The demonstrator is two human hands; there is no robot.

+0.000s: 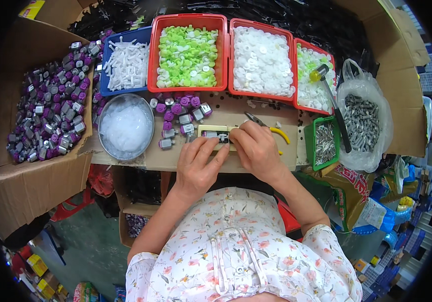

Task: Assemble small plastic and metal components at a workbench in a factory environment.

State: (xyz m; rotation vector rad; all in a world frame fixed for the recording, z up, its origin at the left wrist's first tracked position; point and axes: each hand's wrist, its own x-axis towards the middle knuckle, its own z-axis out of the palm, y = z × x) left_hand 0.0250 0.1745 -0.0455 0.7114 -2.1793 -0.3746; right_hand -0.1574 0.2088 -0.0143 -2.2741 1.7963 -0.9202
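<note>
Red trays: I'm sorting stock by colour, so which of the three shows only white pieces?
The middle red tray. Its white pieces show no green, whereas the left red tray and right red tray both contain green pieces.

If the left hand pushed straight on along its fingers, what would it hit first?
Most likely the cream rectangular fixture, which lies right in front of the left hand; the fingers may be touching it, but depth is unclear here.

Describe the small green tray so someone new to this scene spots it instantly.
Find the row of three red bins. Just in front of the rightmost, left of the clear plastic bag, sits the small green tray. Unlike them, it's green and filled with thin silvery metal pieces.
</note>
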